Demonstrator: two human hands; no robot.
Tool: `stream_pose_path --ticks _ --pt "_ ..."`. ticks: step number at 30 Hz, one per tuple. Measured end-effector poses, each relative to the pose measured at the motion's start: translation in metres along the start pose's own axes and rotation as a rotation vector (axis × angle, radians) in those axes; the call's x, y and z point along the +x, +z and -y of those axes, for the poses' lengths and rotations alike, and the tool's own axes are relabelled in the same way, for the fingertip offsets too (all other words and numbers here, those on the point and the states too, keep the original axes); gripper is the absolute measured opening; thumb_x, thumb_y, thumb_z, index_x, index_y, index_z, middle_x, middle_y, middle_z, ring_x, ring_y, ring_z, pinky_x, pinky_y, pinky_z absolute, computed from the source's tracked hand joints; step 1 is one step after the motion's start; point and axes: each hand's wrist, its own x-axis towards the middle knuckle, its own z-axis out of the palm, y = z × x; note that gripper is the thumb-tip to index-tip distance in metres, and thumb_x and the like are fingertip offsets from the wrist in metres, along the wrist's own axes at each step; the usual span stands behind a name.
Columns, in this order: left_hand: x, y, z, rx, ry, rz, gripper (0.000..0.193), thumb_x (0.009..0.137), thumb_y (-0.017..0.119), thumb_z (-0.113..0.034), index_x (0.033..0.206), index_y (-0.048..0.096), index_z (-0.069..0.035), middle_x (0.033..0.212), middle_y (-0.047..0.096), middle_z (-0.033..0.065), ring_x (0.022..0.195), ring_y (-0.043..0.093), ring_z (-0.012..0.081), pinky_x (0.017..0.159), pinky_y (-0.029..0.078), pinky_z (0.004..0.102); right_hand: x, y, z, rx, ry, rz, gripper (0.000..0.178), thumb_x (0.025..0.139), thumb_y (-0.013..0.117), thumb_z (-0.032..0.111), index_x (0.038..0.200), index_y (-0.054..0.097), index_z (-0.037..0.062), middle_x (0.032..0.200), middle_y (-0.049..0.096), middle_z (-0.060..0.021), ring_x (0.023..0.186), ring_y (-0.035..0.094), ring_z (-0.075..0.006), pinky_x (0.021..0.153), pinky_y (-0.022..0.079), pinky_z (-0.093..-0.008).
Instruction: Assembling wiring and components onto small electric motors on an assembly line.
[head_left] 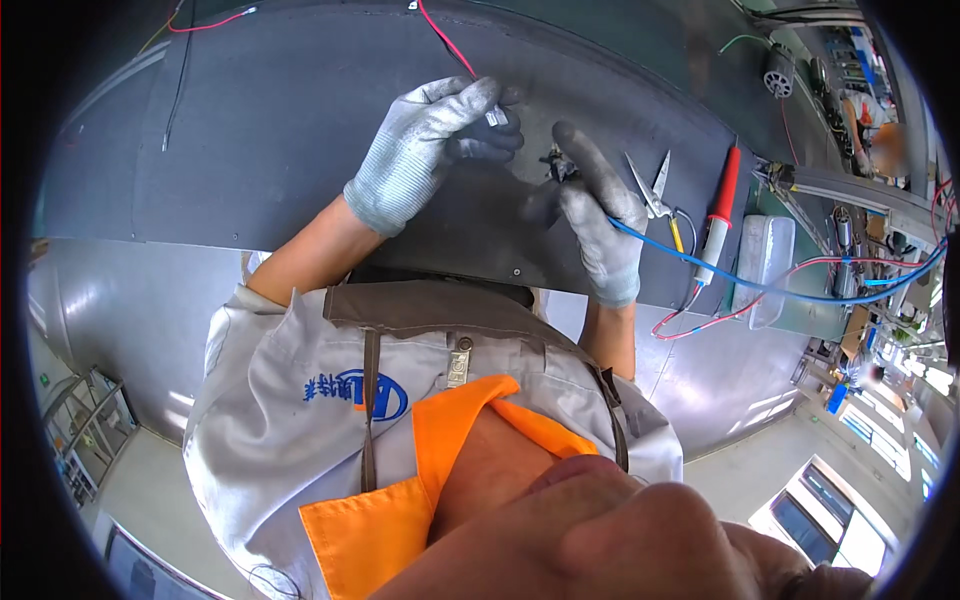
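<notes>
Both hands wear grey-white knit gloves with dark smudges on the fingers. Over the dark worktable (290, 150), my left hand (425, 140) is closed, its thumb and fingers pinching the end of a red wire (448, 42). A small whitish connector (496, 118) shows between those fingers. Across from it, my right hand (602, 220) is closed round a small dark part with shiny metal bits (557, 163); its exact kind cannot be made out. A blue cable (720, 272) passes by this hand's palm and runs off to the right. The two hands are apart.
Right of my right hand lie open scissors (660, 190), a red-and-white corded tool like a soldering iron (714, 240) and a clear plastic box (766, 262). Loose wires (178, 95) lie at the far left. A metal frame (850, 190) and a round motor-like part (778, 83) stand farther right.
</notes>
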Motion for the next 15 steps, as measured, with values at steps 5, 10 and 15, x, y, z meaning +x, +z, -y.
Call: stream_pose_path --ticks 5,10,15 --pt "0.000 0.012 0.003 0.037 0.004 -0.024 0.031 0.102 0.061 -0.026 0.114 0.064 0.002 0.092 0.070 0.0054 0.084 0.068 0.0125 0.080 0.056 0.0274 0.011 0.011 -0.011 0.209 -0.014 0.085 0.071 0.093 0.067 0.020 0.151 0.034 -0.0071 0.079 0.071 -0.0173 0.069 0.068 -0.0190 0.066 0.052 -0.0293" --pt "0.001 0.013 0.007 0.035 0.019 -0.018 0.029 0.102 0.060 -0.026 0.112 0.065 0.001 0.093 0.071 0.0061 0.085 0.069 0.0120 0.080 0.056 0.0260 0.013 0.016 -0.016 0.441 -0.005 0.057 0.070 0.093 0.063 0.014 0.152 0.032 -0.0060 0.074 0.069 -0.0183 0.060 0.065 -0.0208 0.057 0.051 -0.0307" --pt "0.000 0.016 0.010 -0.059 -0.020 -0.012 0.024 0.101 0.061 -0.021 0.111 0.066 0.000 0.091 0.072 0.0062 0.084 0.069 0.0122 0.079 0.056 0.0264 0.011 0.019 -0.015 0.418 0.015 0.006 0.067 0.093 0.061 0.013 0.151 0.034 -0.0061 0.074 0.069 -0.0190 0.059 0.064 -0.0202 0.055 0.050 -0.0300"
